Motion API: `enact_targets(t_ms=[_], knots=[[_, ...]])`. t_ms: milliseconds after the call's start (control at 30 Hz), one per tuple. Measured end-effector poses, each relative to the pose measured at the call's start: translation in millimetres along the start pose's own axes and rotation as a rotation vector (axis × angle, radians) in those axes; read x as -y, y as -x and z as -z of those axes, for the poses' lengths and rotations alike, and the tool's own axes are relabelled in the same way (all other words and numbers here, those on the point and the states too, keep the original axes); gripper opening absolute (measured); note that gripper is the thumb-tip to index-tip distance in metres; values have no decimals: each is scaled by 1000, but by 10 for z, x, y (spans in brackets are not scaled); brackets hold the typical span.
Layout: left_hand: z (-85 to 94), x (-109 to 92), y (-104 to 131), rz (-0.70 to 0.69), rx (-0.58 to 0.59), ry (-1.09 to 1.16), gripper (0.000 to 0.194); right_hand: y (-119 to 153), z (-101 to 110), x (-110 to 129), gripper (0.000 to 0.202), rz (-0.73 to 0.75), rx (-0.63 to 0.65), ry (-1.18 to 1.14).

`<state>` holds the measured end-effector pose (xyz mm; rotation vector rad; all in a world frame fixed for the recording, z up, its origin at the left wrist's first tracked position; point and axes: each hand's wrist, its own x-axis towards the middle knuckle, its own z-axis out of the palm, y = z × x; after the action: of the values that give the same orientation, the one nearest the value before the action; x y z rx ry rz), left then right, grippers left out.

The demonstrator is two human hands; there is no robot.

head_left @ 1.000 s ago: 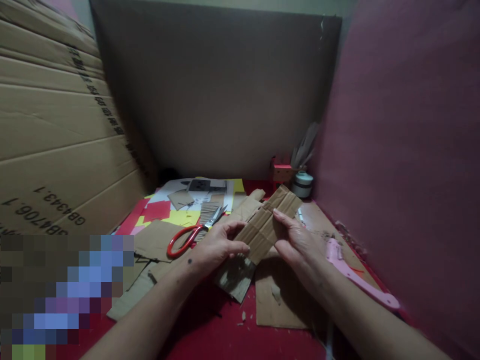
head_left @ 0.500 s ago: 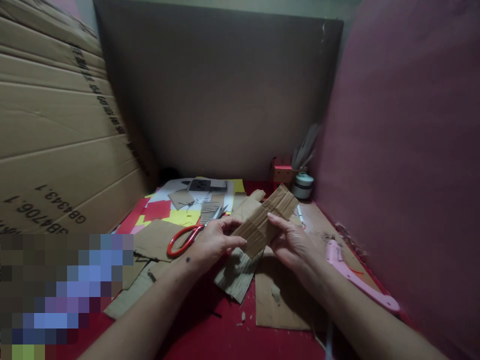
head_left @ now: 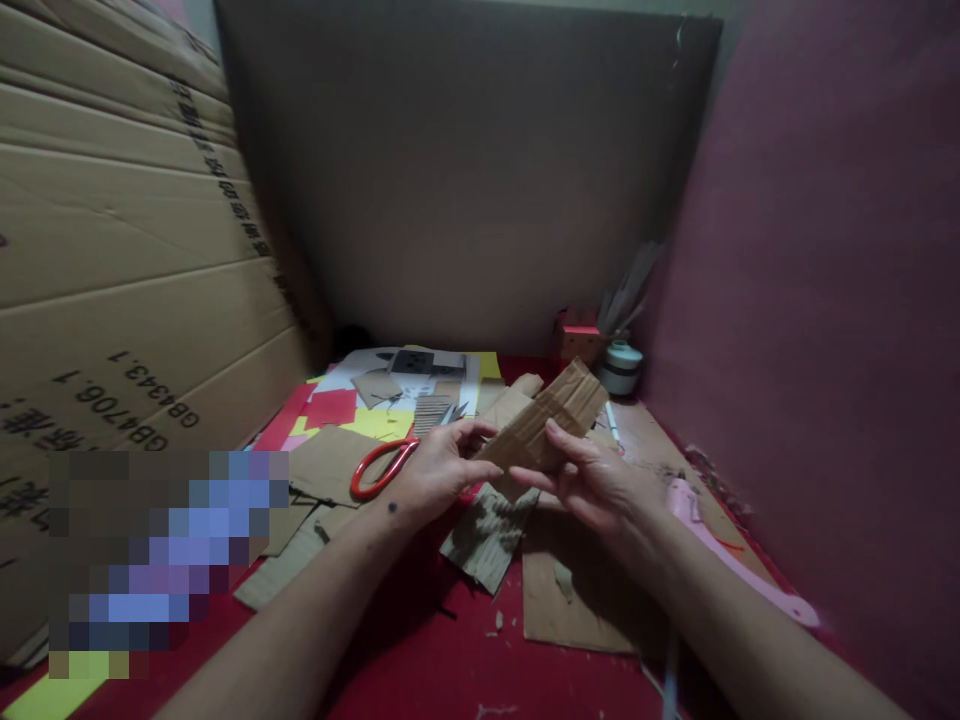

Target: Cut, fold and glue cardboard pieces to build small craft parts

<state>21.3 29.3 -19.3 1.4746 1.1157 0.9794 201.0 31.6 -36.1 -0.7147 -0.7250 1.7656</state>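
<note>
Between my two hands is a brown cardboard strip (head_left: 551, 415), raised above the table and slanting up to the right. My left hand (head_left: 446, 468) pinches its lower left end between thumb and fingers. My right hand (head_left: 592, 480) grips its near side, thumb on the face, with one finger stretched toward the left thumb. Below the strip lies a piece of cardboard with bared ridges (head_left: 491, 535). A larger flat cardboard piece (head_left: 577, 605) rests under my right hand. Red-handled scissors (head_left: 367, 470) lie by my left wrist, their middle covered by the hand.
On the right lies a pink glue gun (head_left: 720, 545). A pale green jar (head_left: 622, 368) and a red-topped box (head_left: 579, 340) stand at the back. Coloured paper (head_left: 330, 407) and cardboard scraps (head_left: 341, 462) cover the left. A large carton (head_left: 135, 250) walls the left side.
The strip has tilted so its face shows narrower. My right hand's fingers have extended toward my left thumb. The whole view has shifted slightly, with things appearing further right.
</note>
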Motion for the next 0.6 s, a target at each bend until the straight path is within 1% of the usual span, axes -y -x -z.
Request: enact_targets(t_ms=[67,133,200,233,267,333,400,467,500,533,600], knots=[[-8,-13,14,-4,22,-21,41,-4,-22,-9,22,43,5,-39],[30,-23,17,-28,66,-4,42,-4,-35,-7,20,58,1,-55],[125,-56,23,-74,80,-11,40,-5,-37,3,20,73,-12,-77],[191,-85,32,-93,61,-52,36,-6,-35,9,20,80,-22,-88],[263,-122,48,-109,23,-133,31,-8,-31,14,21,85,-35,-97],[412,-195,97,-73,-77,-434,23,-15,-21,21,21,95,-59,-112],[533,-227,157,-11,-91,-813,25,-23,-14,23,19,97,-84,-132],[603,-188,208,71,-70,-1140,26,-30,-10,24,16,82,-105,-146],[617,-144,227,111,-65,-1251,26,-33,-8,24,15,72,-109,-149],[621,-90,239,139,-64,-1308,25,-36,-7,25,15,64,-109,-151],[612,24,244,118,-52,-1304,24,-41,-1,27,15,53,-97,-156]])
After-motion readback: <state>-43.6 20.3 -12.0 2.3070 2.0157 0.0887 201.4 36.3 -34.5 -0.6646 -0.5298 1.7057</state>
